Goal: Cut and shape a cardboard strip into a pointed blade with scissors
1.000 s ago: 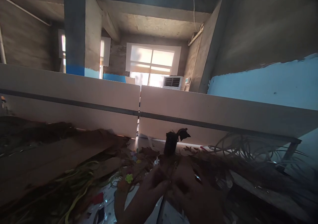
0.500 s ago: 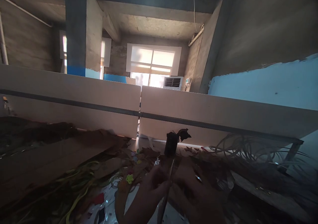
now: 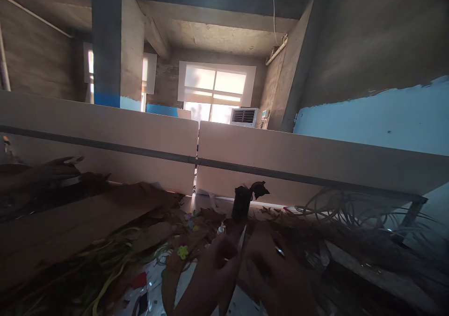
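In the dim lower middle, my left hand point(image 3: 215, 264) has its fingers curled and pinched on a long thin brown strip point(image 3: 228, 290) with a pale pointed upper end. Close on the right side of the strip, my right hand point(image 3: 268, 264) is closed with bent fingers against it; the exact grip is lost in shadow. Something shiny shows at the right hand's fingers. Just behind the hands stands a dark cylindrical container point(image 3: 241, 203) with its lid flipped open. A small white nozzle tip point(image 3: 221, 229) sticks up beside my left hand.
A pale partition point(image 3: 280, 152) with a grey rail crosses behind the cluttered table. Yellow-green strips point(image 3: 108, 278) and a yellow flower piece point(image 3: 183, 252) lie left. Loose coils point(image 3: 343, 211) lie right. Another person's hand point(image 3: 65, 168) reaches in at far left.
Another person's hand and arm have come into view at the far left. The strip between my hands has shifted and turned slightly; my hands stay nearly in place.
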`<state>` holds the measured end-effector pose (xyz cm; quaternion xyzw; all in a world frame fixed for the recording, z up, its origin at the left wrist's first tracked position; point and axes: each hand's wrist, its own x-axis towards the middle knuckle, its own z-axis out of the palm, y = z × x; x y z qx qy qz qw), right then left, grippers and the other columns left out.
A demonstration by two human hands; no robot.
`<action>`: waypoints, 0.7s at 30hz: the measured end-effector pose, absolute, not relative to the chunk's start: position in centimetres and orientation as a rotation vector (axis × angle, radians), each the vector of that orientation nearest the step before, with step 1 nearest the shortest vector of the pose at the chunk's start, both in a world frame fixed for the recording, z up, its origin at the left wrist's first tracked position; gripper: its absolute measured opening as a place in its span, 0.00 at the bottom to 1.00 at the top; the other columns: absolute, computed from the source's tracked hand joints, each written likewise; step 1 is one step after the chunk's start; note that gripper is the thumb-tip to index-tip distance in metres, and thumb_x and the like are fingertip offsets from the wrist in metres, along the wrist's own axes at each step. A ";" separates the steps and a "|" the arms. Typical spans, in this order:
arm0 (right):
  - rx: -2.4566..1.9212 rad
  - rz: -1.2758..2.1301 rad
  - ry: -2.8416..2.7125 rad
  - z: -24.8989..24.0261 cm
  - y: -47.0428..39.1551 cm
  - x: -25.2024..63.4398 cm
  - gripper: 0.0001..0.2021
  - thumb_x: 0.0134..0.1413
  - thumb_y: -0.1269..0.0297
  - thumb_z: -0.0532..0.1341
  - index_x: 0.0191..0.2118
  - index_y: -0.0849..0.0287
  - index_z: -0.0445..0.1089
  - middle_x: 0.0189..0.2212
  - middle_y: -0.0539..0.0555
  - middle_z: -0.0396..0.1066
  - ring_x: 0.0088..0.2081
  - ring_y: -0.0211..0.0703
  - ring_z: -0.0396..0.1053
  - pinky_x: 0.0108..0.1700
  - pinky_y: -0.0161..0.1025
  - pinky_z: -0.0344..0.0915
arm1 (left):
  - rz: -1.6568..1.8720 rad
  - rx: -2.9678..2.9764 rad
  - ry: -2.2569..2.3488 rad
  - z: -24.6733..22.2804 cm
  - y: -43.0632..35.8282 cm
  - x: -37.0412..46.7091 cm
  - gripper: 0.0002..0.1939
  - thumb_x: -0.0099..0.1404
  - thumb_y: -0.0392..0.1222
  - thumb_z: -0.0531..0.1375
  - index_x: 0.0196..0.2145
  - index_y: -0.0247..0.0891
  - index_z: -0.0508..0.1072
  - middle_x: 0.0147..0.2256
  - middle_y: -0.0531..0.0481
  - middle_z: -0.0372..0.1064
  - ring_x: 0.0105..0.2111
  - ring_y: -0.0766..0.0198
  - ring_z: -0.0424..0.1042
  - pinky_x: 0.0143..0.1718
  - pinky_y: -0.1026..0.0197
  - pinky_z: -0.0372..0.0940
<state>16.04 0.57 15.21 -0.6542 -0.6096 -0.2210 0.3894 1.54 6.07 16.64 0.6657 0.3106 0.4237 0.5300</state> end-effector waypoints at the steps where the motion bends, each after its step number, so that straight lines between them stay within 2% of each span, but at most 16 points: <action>1: -1.669 -0.537 -1.547 15.1 0.7 16.1 0.12 0.53 0.55 0.59 0.26 0.52 0.75 0.39 0.56 0.78 0.45 0.54 0.73 0.38 0.40 0.71 | 1.010 1.570 0.717 16.7 6.1 1.5 0.02 0.58 0.37 0.60 0.28 0.39 0.70 0.30 0.53 0.68 0.36 0.60 0.68 0.38 0.63 0.62; 4: -1.670 -0.427 -1.554 14.8 0.9 16.6 0.12 0.55 0.56 0.57 0.28 0.52 0.75 0.33 0.54 0.78 0.39 0.50 0.75 0.34 0.37 0.70 | 0.987 1.475 0.683 17.1 6.1 1.2 0.02 0.58 0.35 0.60 0.28 0.40 0.71 0.29 0.55 0.69 0.35 0.62 0.68 0.38 0.64 0.62; 8: -1.677 -0.365 -1.502 14.8 1.1 17.8 0.10 0.54 0.55 0.58 0.31 0.52 0.74 0.31 0.53 0.78 0.33 0.47 0.75 0.29 0.35 0.67 | 0.902 1.289 0.603 16.9 6.3 1.0 0.01 0.58 0.36 0.61 0.31 0.40 0.71 0.31 0.54 0.71 0.35 0.61 0.71 0.37 0.64 0.64; 12: -1.700 -0.244 -1.464 15.2 1.1 18.8 0.10 0.55 0.56 0.56 0.31 0.53 0.72 0.27 0.50 0.76 0.28 0.44 0.72 0.28 0.35 0.64 | 0.877 1.126 0.456 15.9 6.7 1.0 0.02 0.60 0.38 0.60 0.32 0.39 0.71 0.32 0.53 0.70 0.34 0.62 0.72 0.35 0.64 0.65; 16: -1.789 -0.072 -1.353 15.7 0.9 19.4 0.12 0.57 0.56 0.53 0.32 0.53 0.71 0.27 0.50 0.75 0.29 0.45 0.72 0.31 0.37 0.63 | 0.922 1.138 0.512 16.1 6.7 0.8 0.03 0.59 0.39 0.59 0.30 0.39 0.72 0.32 0.51 0.71 0.32 0.61 0.71 0.32 0.64 0.64; 21: -1.854 -0.062 -1.312 15.9 0.9 19.9 0.09 0.53 0.57 0.56 0.28 0.53 0.70 0.26 0.49 0.75 0.27 0.45 0.73 0.27 0.37 0.62 | 0.956 1.275 0.660 16.7 6.4 0.1 0.05 0.60 0.40 0.58 0.29 0.40 0.73 0.30 0.53 0.72 0.32 0.62 0.71 0.32 0.65 0.64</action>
